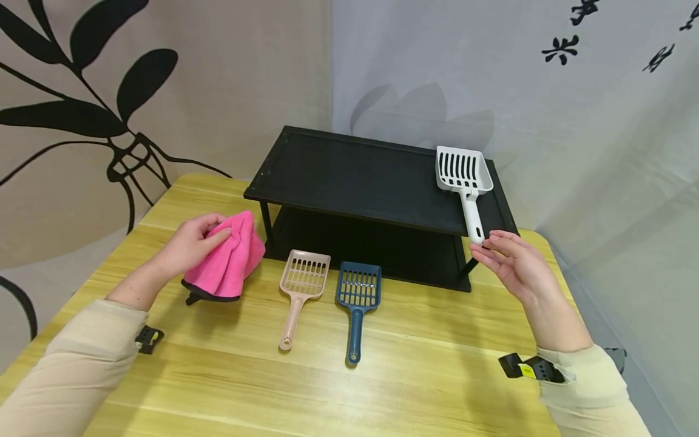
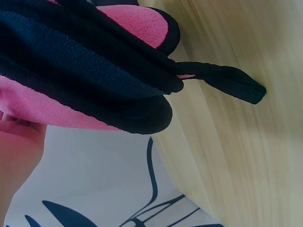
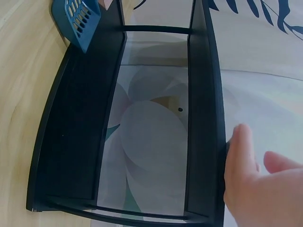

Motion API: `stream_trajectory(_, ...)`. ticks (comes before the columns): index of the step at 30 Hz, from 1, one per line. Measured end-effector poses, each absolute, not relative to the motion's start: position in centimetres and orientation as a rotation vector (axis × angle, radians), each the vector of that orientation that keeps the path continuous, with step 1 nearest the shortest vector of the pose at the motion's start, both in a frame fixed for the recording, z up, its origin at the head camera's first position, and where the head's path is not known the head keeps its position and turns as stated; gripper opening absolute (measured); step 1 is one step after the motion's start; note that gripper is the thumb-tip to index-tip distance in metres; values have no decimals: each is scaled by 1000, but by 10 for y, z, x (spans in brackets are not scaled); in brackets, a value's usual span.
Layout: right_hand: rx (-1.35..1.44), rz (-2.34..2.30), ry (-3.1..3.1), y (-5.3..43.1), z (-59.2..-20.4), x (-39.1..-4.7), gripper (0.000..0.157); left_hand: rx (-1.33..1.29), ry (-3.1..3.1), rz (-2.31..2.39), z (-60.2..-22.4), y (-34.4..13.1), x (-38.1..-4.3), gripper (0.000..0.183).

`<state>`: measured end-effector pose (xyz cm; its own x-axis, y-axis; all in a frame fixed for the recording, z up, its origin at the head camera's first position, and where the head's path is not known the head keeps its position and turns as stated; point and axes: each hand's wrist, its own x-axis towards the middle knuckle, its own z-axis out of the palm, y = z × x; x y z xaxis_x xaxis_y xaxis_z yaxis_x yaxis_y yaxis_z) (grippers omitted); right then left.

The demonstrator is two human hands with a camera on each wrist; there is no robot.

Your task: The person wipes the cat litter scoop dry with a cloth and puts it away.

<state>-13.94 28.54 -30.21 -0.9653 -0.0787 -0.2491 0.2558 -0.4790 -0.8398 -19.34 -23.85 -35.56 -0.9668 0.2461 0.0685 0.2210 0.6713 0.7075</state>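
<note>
At left of the frame, the left hand (image 1: 191,244) grips a bunched pink cloth (image 1: 232,255) over the wooden table (image 1: 431,382); at centre lie a beige scoop (image 1: 297,298) and a blue scoop (image 1: 357,314). At upper right, the white scoop (image 1: 470,203) lies on the black shelf (image 1: 349,176), its handle end at the right hand's (image 1: 524,267) fingertips; whether they pinch it I cannot tell. Positioning that scoop seems the step in hand, calling next for steady handle control.
</note>
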Motion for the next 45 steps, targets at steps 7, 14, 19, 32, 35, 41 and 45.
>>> stream_trajectory(7, 55, -2358, 1625, 285, -311, -131, 21, 389, 2858, 1206, -354, -238, -193, 28)
stream_trajectory(14, -136, -1984, 1683, 261, -337, -126, 24, 389, 2850, 1176, -353, -238, -194, 45)
stream_trajectory(19, -80, -1816, 1688, 235, -373, -126, 20, 392, 2829, 1175, -355, -238, -193, 39)
stream_trajectory(32, -19, -1673, 1607, 179, -433, -115, 46, 401, 2793, 1268, -360, -235, -192, 15)
stream_trajectory(35, -10, -1671, 1568, 172, -438, -115, 50, 371, 2782, 1279, -360, -235, -192, 16)
stream_trajectory(41, 7, -1691, 1493, 165, -444, -115, 43, 316, 2773, 1305, -358, -237, -192, 25)
stream_trajectory(45, 2, -1708, 1453, 164, -445, -116, 33, 291, 2768, 1308, -358, -239, -192, 39)
